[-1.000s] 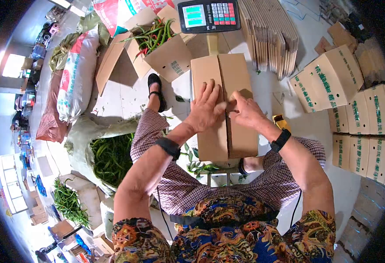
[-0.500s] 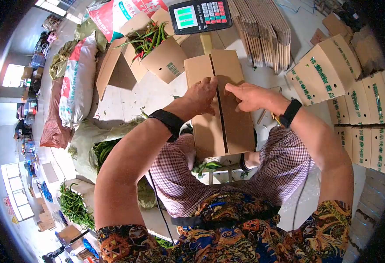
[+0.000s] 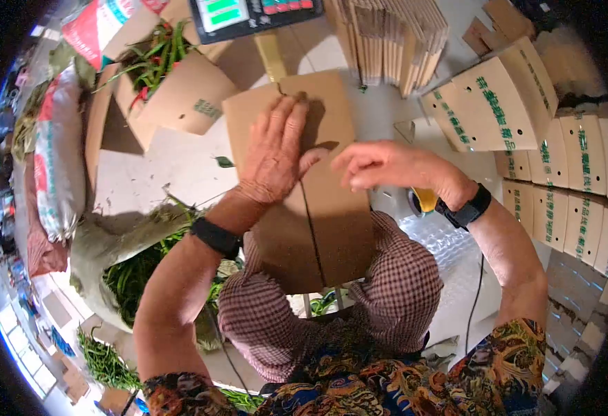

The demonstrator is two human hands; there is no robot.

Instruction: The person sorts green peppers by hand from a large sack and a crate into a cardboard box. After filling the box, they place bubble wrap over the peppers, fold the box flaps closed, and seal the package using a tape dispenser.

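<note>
The left hand is lying flat and open on the top of the closed cardboard box, pressing near the far end of the seam between the two flaps. The right hand is hovering at the box's right edge with loosely bent fingers, grasping nothing; I cannot tell if it is touching the flap.

The box is standing in front of the person's knees, below the scale display; what is carrying it is hidden.

The cardboard is looking stiff but easy to dent, and the box is probably filled and rather heavy, so I think holding it under both long sides is safest.

At the far left, an open carton is holding green chillies. A sack on the left is also showing green chillies. Sealed cartons are standing at the right.
</note>
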